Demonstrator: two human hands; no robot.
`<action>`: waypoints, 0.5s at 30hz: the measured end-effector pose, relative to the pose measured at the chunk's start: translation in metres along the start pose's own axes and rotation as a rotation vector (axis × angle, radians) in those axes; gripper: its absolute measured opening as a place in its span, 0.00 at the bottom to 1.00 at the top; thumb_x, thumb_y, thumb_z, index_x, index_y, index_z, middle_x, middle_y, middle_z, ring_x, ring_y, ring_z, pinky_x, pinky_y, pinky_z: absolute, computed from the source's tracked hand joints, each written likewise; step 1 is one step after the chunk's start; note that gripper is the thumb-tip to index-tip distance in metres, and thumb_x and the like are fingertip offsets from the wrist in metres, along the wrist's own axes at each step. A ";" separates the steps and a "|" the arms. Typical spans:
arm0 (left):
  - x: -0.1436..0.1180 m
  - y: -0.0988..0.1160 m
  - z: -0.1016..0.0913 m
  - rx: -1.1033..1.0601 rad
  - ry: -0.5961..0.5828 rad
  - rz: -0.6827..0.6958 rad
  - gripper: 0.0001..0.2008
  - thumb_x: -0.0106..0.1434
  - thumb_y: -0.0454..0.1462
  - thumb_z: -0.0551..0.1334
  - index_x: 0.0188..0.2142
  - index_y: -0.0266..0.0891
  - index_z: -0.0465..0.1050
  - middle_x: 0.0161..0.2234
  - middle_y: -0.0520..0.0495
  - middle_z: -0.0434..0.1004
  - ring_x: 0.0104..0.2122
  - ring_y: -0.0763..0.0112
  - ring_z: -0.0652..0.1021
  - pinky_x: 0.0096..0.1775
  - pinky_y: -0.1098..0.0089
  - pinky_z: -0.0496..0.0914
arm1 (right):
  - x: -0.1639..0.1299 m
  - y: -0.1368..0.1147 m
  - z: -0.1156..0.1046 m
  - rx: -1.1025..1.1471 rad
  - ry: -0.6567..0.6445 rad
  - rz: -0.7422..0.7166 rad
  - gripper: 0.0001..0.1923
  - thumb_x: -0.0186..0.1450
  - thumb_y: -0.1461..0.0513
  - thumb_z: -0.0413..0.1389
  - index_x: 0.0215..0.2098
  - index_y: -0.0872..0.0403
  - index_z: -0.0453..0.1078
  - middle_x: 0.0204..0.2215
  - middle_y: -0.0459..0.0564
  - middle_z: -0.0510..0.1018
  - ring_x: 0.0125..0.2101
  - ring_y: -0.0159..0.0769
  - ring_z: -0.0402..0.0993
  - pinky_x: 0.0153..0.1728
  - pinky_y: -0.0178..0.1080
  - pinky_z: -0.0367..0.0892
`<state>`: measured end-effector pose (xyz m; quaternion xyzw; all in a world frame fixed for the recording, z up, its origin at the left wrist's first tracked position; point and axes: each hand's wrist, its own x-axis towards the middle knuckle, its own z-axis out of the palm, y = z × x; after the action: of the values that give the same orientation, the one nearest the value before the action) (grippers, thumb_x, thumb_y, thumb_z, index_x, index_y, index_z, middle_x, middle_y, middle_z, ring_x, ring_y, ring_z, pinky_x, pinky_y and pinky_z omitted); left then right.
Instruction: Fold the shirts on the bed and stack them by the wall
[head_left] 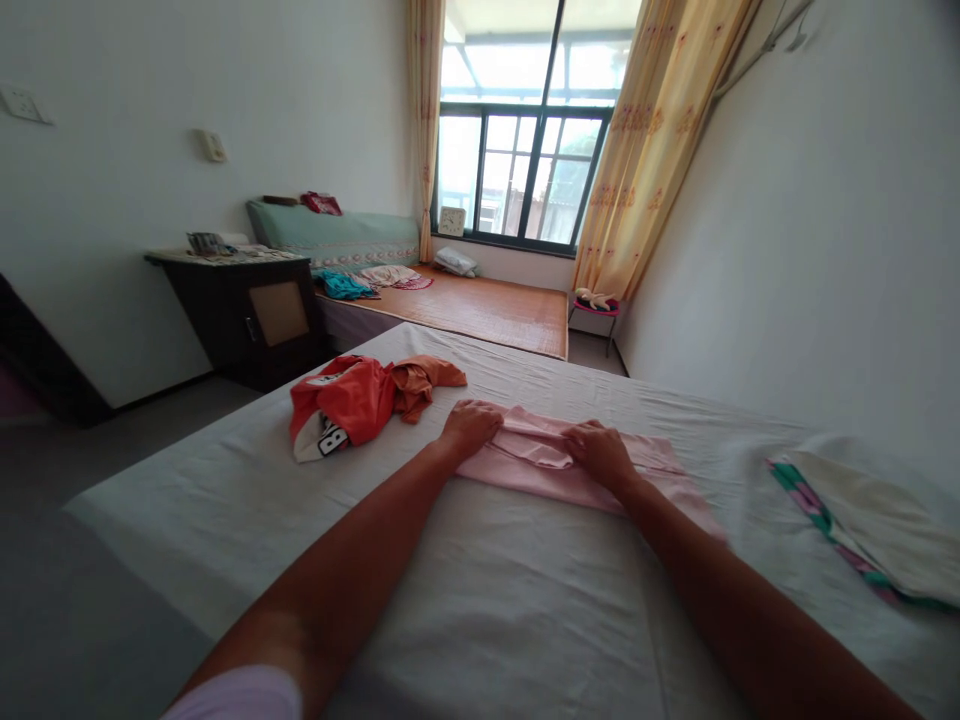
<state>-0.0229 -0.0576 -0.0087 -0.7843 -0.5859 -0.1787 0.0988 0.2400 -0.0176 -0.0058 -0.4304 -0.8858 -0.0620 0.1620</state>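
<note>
Both hands rest on a pink garment spread on the bed. Left hand lies on the garment's left edge with fingers curled down, pressing the cloth; right hand sits near the middle, its fingers seemingly pinching a raised fold, though the grip is hard to make out from this angle. Just left of the hands lies a crumpled orange garment, apart from the pink one. At the right edge of the bed sits a folded cloth with a green and pink border. Beyond the bed stand a dark cabinet, a second bed with a mat, and a window with yellow curtains.
</note>
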 end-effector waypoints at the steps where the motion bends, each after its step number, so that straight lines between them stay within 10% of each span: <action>1: -0.001 0.001 -0.002 0.012 0.031 0.000 0.10 0.64 0.37 0.56 0.36 0.43 0.77 0.39 0.47 0.79 0.43 0.63 0.75 0.49 0.61 0.63 | 0.000 -0.002 -0.002 -0.013 0.027 0.028 0.12 0.66 0.60 0.50 0.43 0.48 0.75 0.39 0.48 0.81 0.44 0.40 0.72 0.43 0.40 0.63; 7: -0.008 0.004 -0.011 0.011 0.009 0.012 0.07 0.58 0.34 0.58 0.33 0.40 0.75 0.38 0.44 0.77 0.44 0.61 0.74 0.53 0.57 0.59 | -0.010 -0.013 -0.010 0.002 -0.046 -0.049 0.13 0.66 0.58 0.49 0.43 0.47 0.74 0.41 0.48 0.80 0.46 0.40 0.71 0.47 0.40 0.62; 15: -0.007 0.022 0.005 -0.183 -0.074 0.165 0.22 0.68 0.46 0.49 0.58 0.44 0.63 0.60 0.46 0.64 0.61 0.60 0.61 0.59 0.58 0.55 | -0.015 0.025 0.003 0.113 0.003 -0.031 0.25 0.71 0.56 0.35 0.56 0.52 0.67 0.54 0.49 0.73 0.56 0.38 0.63 0.58 0.44 0.56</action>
<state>-0.0025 -0.0689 -0.0147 -0.8415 -0.5040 -0.1937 0.0196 0.2680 -0.0122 -0.0142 -0.4065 -0.8943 -0.0148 0.1865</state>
